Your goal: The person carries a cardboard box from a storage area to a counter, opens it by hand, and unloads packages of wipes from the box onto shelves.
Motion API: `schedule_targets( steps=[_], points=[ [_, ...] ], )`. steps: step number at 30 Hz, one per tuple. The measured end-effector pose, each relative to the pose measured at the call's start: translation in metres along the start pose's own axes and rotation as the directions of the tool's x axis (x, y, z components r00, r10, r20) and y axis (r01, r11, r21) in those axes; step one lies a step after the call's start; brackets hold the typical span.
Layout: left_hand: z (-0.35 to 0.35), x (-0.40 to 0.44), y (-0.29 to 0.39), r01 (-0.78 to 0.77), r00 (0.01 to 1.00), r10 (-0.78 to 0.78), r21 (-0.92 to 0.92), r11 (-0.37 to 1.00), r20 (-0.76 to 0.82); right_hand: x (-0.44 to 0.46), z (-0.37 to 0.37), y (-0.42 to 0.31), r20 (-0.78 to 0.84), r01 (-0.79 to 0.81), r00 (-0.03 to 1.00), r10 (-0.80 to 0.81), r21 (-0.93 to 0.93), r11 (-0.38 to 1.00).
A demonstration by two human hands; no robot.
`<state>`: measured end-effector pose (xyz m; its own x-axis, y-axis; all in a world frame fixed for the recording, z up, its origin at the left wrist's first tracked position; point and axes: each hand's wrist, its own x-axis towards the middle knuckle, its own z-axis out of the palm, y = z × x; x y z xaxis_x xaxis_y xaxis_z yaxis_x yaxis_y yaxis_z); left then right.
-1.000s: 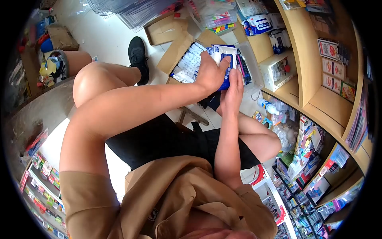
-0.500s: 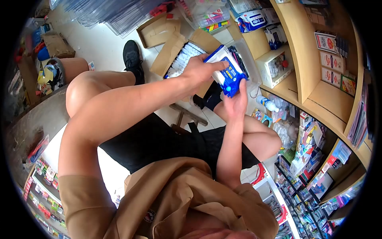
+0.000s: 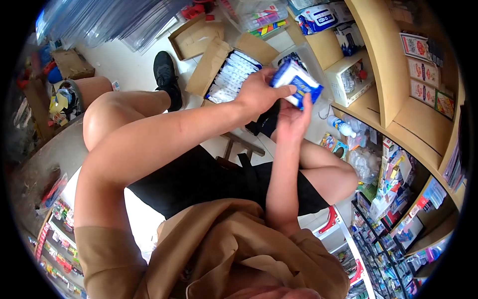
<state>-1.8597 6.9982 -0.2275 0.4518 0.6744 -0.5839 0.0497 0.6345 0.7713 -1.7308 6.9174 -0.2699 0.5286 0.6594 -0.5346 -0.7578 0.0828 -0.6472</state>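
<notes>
A blue and white pack of wet wipes (image 3: 297,82) is held up in front of me, tilted and slightly blurred. My left hand (image 3: 259,95) grips its left side, the thumb lying across the printed face. From below, my right hand (image 3: 294,118) holds the lower right edge with its fingertips. Beneath and to the left stands an opened cardboard box (image 3: 203,74). Rows of white packs (image 3: 234,74) fill that box. Behind the pack, a clear plastic bin (image 3: 304,54) with dark contents is partly hidden.
Wooden shelves (image 3: 371,60) rise on the right, stocked with more wipes packs (image 3: 318,20) and small boxes. A bottle (image 3: 342,126) lies near the shelf base. A wooden stool (image 3: 241,143) stands between my legs. An empty cardboard tray (image 3: 196,39) and a bin (image 3: 89,92) are farther left.
The pack has shifted a little right and upward, turning flatter in my hands. Both hands have moved with it and keep their hold. The view has shifted slightly.
</notes>
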Motion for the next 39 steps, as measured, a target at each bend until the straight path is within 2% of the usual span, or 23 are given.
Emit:
schedule_targets(
  steps=[2, 4, 5, 6, 8, 11, 12, 14, 16, 19, 22, 24, 25, 27, 29, 30, 33, 34, 38, 39],
  points=[
    [0.002, 0.004, -0.004, 0.004, 0.998, -0.001, 0.043, 0.999, -0.065, 0.031, -0.009, -0.014, -0.023, 0.064, 0.998, -0.063, 0.044, 0.997],
    [-0.005, 0.004, -0.003, -0.008, 1.0, 0.011, 0.177, 0.984, -0.016, 0.08, -0.018, -0.027, -0.113, 0.106, 0.989, -0.093, 0.11, 0.988],
    [-0.01, 0.009, -0.016, -0.085, 0.996, 0.081, 0.227, 0.97, 0.027, 0.116, -0.025, -0.033, -0.162, 0.098, 0.984, -0.079, 0.111, 0.989],
    [-0.017, 0.005, -0.015, -0.077, 0.997, 0.072, 0.232, 0.97, 0.027, 0.153, -0.03, -0.038, -0.213, 0.091, 0.975, -0.065, 0.113, 0.989],
    [-0.029, -0.006, -0.006, -0.105, 0.986, 0.036, 0.444, 0.89, 0.16, 0.231, -0.031, -0.044, -0.242, 0.113, 0.967, -0.084, 0.107, 0.988],
    [-0.045, -0.017, -0.019, -0.043, 0.989, -0.028, 0.469, 0.882, 0.144, 0.347, -0.059, -0.049, -0.267, 0.148, 0.951, -0.154, -0.043, 0.988],
    [-0.045, -0.016, -0.017, -0.031, 0.989, -0.041, 0.468, 0.883, 0.144, 0.377, -0.063, -0.053, -0.272, 0.13, 0.952, -0.139, -0.049, 0.99],
    [-0.043, -0.013, -0.013, 0.088, 0.981, -0.157, 0.455, 0.886, 0.115, 0.443, -0.078, -0.064, -0.254, 0.076, 0.964, -0.079, -0.023, 0.997],
    [-0.04, 0.0, -0.026, 0.089, 0.981, -0.155, 0.431, 0.898, 0.12, 0.491, -0.1, -0.073, -0.22, 0.042, 0.975, -0.038, 0.015, 0.999],
    [-0.024, 0.023, -0.041, -0.066, 0.989, 0.014, 0.348, 0.935, 0.149, 0.479, -0.095, -0.088, -0.26, -0.01, 0.966, 0.007, -0.011, 1.0],
    [-0.008, 0.039, -0.043, -0.096, 0.977, 0.028, 0.319, 0.943, 0.213, 0.41, -0.072, -0.098, -0.376, -0.089, 0.924, 0.073, -0.025, 0.996],
    [-0.002, 0.045, -0.047, -0.07, 0.977, 0.0, 0.322, 0.944, 0.212, 0.373, -0.057, -0.108, -0.414, -0.089, 0.909, 0.046, -0.085, 0.992],
    [0.0, 0.047, -0.049, -0.053, 0.98, -0.01, 0.313, 0.948, 0.196, 0.372, -0.06, -0.117, -0.386, -0.046, 0.922, -0.015, -0.147, 0.988],
    [0.0, 0.048, -0.048, -0.016, 0.985, -0.04, 0.324, 0.946, 0.167, 0.4, -0.073, -0.14, -0.208, 0.16, 0.955, -0.209, -0.23, 0.96],
    [-0.001, 0.046, -0.052, -0.007, 0.988, -0.04, 0.308, 0.951, 0.146, 0.435, -0.055, -0.168, -0.074, 0.408, 0.886, -0.458, -0.347, 0.845],
    [-0.001, 0.044, -0.054, 0.007, 0.991, -0.044, 0.283, 0.959, 0.126, 0.452, -0.051, -0.182, -0.017, 0.449, 0.866, -0.499, -0.409, 0.794],
    [0.0, 0.041, -0.054, 0.052, 0.991, -0.085, 0.279, 0.959, 0.107, 0.5, -0.044, -0.223, 0.123, 0.462, 0.87, -0.477, -0.538, 0.705],
    [0.0, 0.042, -0.054, 0.086, 0.989, -0.116, 0.272, 0.958, 0.096, 0.513, -0.044, -0.233, 0.149, 0.444, 0.885, -0.442, -0.561, 0.699],
    [-0.006, 0.049, -0.057, 0.047, 0.993, -0.077, 0.291, 0.955, 0.091, 0.553, -0.051, -0.256, 0.196, 0.37, 0.927, -0.318, -0.609, 0.701],
    [-0.007, 0.05, -0.058, 0.06, 0.996, -0.077, 0.284, 0.957, 0.049, 0.556, -0.053, -0.255, 0.201, 0.353, 0.935, -0.293, -0.615, 0.705]
  ],
)
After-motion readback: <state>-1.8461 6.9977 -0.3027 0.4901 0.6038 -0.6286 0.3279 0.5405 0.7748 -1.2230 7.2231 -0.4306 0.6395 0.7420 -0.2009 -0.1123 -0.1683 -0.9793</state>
